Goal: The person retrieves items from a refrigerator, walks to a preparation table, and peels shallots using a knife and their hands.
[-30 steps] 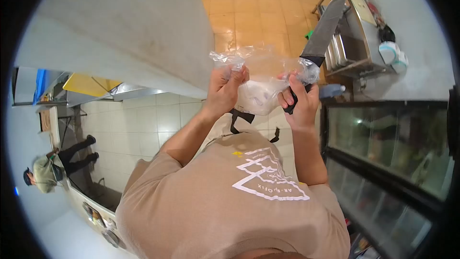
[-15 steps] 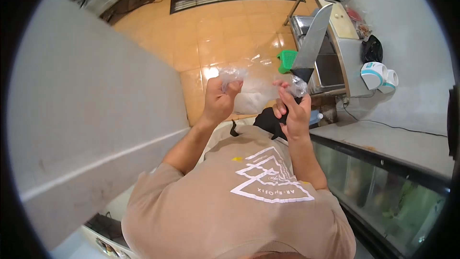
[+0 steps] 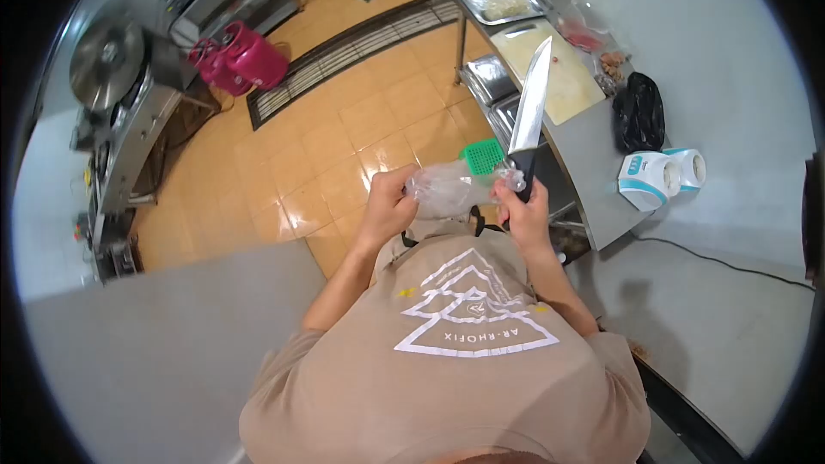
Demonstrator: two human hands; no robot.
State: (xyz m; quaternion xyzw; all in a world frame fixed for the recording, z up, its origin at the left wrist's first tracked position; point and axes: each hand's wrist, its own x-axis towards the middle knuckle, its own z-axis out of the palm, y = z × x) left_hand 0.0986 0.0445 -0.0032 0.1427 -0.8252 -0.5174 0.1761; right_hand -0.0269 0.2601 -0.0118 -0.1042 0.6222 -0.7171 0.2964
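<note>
Held between both hands at waist height is a clear plastic bag (image 3: 449, 189), stretched sideways. My left hand (image 3: 387, 208) is closed on its left edge. My right hand (image 3: 527, 213) grips the black handle of a large knife (image 3: 531, 107), and its thumb and fingers also pinch the bag's bunched right edge. The knife's broad steel blade points up and away from me, in front of the steel table's near edge. What lies inside the bag, if anything, I cannot make out.
To the right, a steel table (image 3: 593, 167) bears a cutting board (image 3: 559, 77), a metal tray (image 3: 468, 2), a black plastic bag (image 3: 640, 116) and tissue packs (image 3: 644, 180). Beneath it is a green basket (image 3: 481, 157). Pink gas cylinders (image 3: 255, 56) stand ahead left; a grey partition (image 3: 172, 326) is at left.
My view has swung right and the steel table is nearer. The bag is now stretched flat between my hands, which have come lower. The knife remains in my right hand.
</note>
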